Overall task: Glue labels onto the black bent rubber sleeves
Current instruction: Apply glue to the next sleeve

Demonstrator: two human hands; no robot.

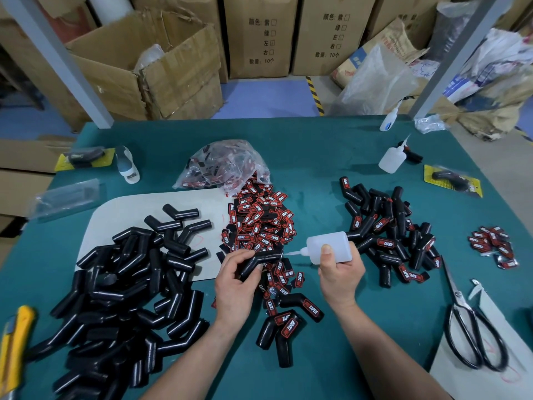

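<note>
My left hand [235, 280] grips a black bent rubber sleeve [264, 259] just above the table. My right hand [340, 274] holds a translucent glue bottle [328, 247] on its side, with its nozzle tip touching the sleeve's right end. A heap of red-and-black labels [259, 223] lies behind my hands, spilling from a clear bag [222, 166]. Unlabelled sleeves [129, 284] are piled at the left. Labelled sleeves [386, 226] are piled at the right, and a few more [288, 321] lie between my forearms.
Black scissors [470, 330] lie at the right on white paper. A yellow utility knife [14, 345] sits at the left edge. Two more glue bottles [392, 158] [388, 119] stand at the back right. A small batch of labels [493, 243] and packaged sleeves [452, 180] are at the right.
</note>
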